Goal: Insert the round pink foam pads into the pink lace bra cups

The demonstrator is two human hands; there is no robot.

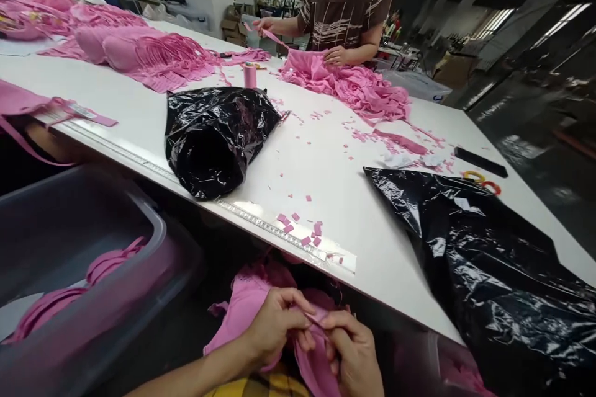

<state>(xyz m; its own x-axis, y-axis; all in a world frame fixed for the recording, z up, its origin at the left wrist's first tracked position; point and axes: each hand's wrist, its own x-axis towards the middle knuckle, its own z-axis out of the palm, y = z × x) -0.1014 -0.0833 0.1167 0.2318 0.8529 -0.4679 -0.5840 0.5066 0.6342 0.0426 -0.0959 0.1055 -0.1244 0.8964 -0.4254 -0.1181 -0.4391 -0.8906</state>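
Low in the view, in front of the table edge, a pink bra (246, 304) with smooth cups hangs over my lap. My left hand (279, 322) pinches its edge between thumb and fingers. Close beside it, my right hand (351, 347) pinches the same pink fabric, the fingertips of both hands almost touching. The exact bit between the fingertips is too small to make out. Part of the bra is hidden behind my hands.
A white table (326, 155) bears an open black plastic bag (218, 136), another black bag (488, 260), pink scraps (288, 223), a thread spool (250, 76) and a bra pile (135, 49). A grey bin (158, 223) stands left. Across the table a person (344, 18) handles pink garments.
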